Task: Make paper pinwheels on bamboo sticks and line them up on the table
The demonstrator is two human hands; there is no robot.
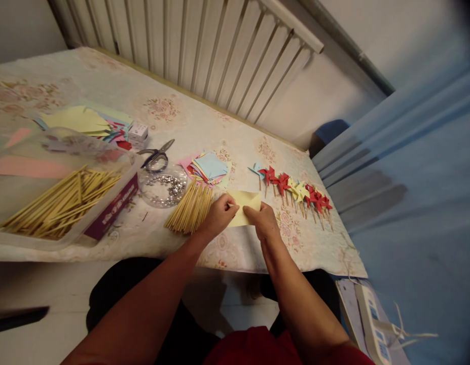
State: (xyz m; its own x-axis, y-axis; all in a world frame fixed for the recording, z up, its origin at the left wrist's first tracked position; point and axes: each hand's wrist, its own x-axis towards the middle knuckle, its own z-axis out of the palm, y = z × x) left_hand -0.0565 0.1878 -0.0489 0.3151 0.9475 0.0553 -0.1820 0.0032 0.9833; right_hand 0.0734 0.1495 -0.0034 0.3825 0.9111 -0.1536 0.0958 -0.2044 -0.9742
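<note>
Between my two hands is a yellow square of paper (243, 196), held just above the table near its front edge. My left hand (219, 215) pinches the paper's left side with thumb and index finger. On the right side, my right hand (264, 219) grips it with the thumb on top and the fingers behind, partly hidden. Left of my left hand lies a bundle of thin wooden sticks (191, 208). A stack of coloured paper squares (210, 168), blue on top, is just beyond. Several finished paper pinwheels (282, 183) on sticks lie in a row to the right.
A clear round dish (162, 190) holds small metal pins. Scissors (157, 156) lie behind it. At left stands a clear plastic bin (130, 175) of sticks, with yellow paper sheets (77, 120) and small boxes (138, 133) beyond. A power strip (373, 324) sits at lower right beside a blue curtain (402, 167).
</note>
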